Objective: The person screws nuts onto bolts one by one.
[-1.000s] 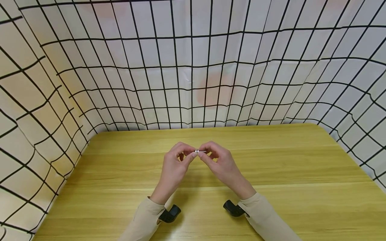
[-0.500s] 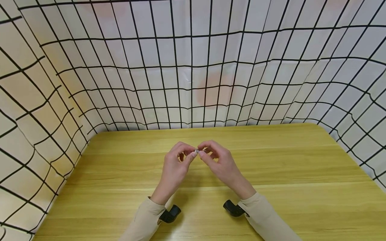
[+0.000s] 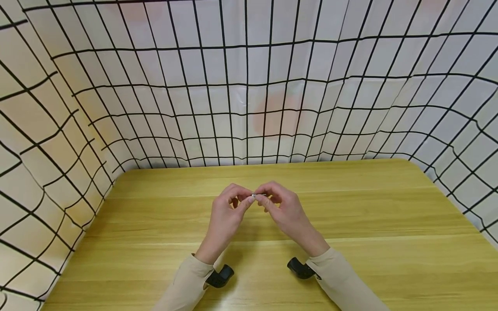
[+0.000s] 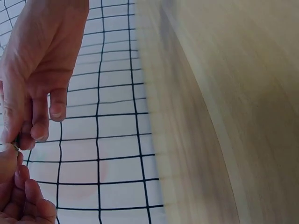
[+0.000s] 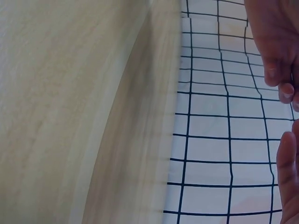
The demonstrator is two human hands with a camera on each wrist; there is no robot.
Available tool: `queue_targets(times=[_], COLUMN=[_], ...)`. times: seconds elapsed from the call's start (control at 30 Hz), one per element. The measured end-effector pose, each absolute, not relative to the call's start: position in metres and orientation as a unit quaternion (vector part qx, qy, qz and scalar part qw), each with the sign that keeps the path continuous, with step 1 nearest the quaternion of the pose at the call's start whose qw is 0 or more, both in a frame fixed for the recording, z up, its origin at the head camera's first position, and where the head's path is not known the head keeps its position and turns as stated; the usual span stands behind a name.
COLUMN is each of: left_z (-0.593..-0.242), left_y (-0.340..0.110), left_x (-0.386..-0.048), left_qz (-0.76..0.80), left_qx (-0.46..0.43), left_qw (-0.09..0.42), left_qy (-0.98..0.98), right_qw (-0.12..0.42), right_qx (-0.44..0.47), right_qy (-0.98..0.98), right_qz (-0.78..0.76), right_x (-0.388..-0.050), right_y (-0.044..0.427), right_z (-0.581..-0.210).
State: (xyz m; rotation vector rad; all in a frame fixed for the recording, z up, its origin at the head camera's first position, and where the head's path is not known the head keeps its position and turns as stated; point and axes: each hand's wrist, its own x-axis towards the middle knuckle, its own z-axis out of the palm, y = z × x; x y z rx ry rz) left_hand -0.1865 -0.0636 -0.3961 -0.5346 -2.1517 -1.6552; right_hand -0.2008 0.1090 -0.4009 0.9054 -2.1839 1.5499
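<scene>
In the head view, a small silver metal piece [image 3: 253, 195] with a thin stem pointing right is held between both hands above the table. My left hand [image 3: 225, 211] pinches its left end between thumb and index finger. From the other side, my right hand [image 3: 285, 211] pinches it near the stem, and the fingertips of both hands almost meet. Fingers cover most of the piece, so its exact kind is unclear. At the left edge of the left wrist view the two hands come together, with only a dark sliver of the piece showing. The right wrist view shows parts of fingers alone.
A wood-grain table [image 3: 155, 229] lies beneath the hands. White sheeting behind black netting [image 3: 218, 99] encloses its back and sides. Black wrist devices [image 3: 220, 276] protrude from beige sleeves [image 3: 342, 276].
The right thumb and fingers have shifted slightly around the metal piece, and now cover more of it. The left hand keeps its pinch in nearly the same place.
</scene>
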Motion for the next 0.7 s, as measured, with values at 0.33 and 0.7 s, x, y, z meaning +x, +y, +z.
queue_targets(times=[0.33, 0.7], left_z=[-0.396, -0.396], left_y=[-0.067, -0.070], left_x=[-0.189, -0.191], left_qz=[-0.600, -0.594], left_qx=[-0.175, -0.167], left_qw=[0.184, 0.178], left_qy=[-0.759, -0.766], right_qw=[0.168, 0.167], right_qx=[0.300, 0.285], right_qy=[-0.774, -0.794], right_qz=[0.531, 0.510], right_x=[-0.182, -0.203], right_y=[0.108, 0.116], right_z=[-0.367, -0.395])
